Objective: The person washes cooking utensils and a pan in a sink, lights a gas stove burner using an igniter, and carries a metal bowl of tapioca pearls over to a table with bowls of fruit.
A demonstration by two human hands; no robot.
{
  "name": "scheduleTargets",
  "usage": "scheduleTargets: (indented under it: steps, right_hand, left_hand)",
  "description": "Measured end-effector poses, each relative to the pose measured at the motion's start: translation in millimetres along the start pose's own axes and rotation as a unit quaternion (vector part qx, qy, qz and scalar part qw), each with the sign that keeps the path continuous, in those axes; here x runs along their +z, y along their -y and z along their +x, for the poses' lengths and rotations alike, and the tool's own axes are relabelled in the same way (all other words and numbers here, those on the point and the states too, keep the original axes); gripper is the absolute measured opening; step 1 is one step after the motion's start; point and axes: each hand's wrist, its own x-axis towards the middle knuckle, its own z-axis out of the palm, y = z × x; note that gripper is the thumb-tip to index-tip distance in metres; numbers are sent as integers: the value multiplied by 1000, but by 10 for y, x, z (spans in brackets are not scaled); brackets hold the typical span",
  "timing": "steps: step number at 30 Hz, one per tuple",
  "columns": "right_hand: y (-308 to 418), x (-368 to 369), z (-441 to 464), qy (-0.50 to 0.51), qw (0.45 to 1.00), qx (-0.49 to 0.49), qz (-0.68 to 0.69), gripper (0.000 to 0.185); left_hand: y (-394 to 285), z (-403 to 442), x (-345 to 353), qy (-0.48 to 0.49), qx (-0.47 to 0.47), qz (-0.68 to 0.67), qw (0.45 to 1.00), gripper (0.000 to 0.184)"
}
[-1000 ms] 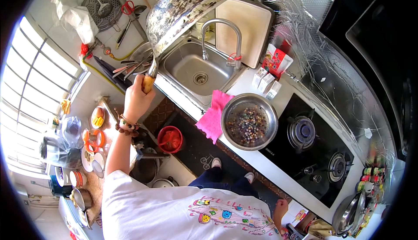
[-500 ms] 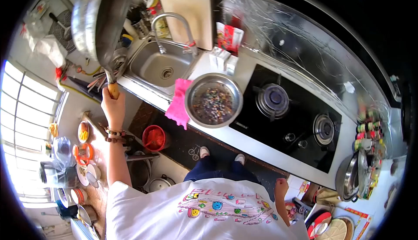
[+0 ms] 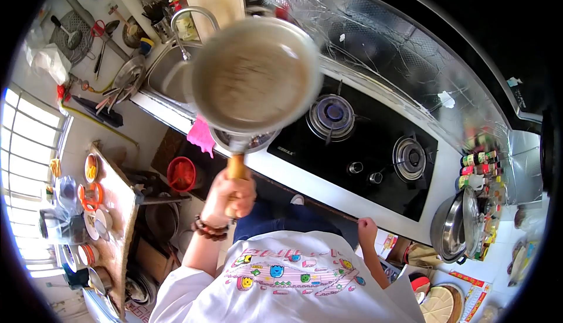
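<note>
My left hand (image 3: 232, 195) is wrapped round the wooden handle of a metal pan (image 3: 255, 77). The pan is raised above the counter, slightly blurred, with its brownish inside in view. It hides much of the sink (image 3: 161, 74) and most of the steel bowl (image 3: 223, 140) behind it. A pink cloth (image 3: 201, 136) hangs over the counter edge beside that bowl. My right hand (image 3: 367, 229) is held low near the front edge of the counter, fingers curled, with nothing visible in it.
A black two-burner stove (image 3: 363, 147) lies right of the pan. A large steel pot (image 3: 448, 226) and bottles (image 3: 481, 169) stand at the far right. A red bucket (image 3: 182, 174) is on the floor, and a cluttered side table (image 3: 120, 206) stands at the left.
The pan has swung from the upper left, beside the sink, to the middle over the counter, and its inside now shows. My left hand moved right with it. The view has shifted right.
</note>
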Motion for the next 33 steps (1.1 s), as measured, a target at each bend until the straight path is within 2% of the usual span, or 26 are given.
scheduleTargets:
  steps: [1,3,7,11,17,23,26,33]
  right_hand:
    - [-6,-38,56,5,1000,9,26,12]
    - [4,-142,112,-5,999,-2,37,11]
    - [-121,-315,60,-23,999,18,45,11]
    - [-310,-318,-93,-32,996,73,43,12]
    - [-434,-217,-202,-2,989,135,52,16]
    - [-259,-235,115,-4,998,34,55,13]
    - [-169,-267,272,6,997,22,67,12]
    - [37,-167,458,64,992,-3,111,10]
  left_hand:
    - [167,110,-38,27,-59,4,998,18]
    - [475,338,-5,68,-138,-25,988,14]
    - [910,681,161,89,-225,6,970,15]
    - [1138,924,123,100,-225,29,969,16]
    - [1086,1101,59,83,-213,43,972,14]
    - [1092,1139,88,79,-223,27,971,13]
    - [1101,1147,33,105,-235,3,966,16]
    - [1082,1133,44,89,-231,13,969,13]
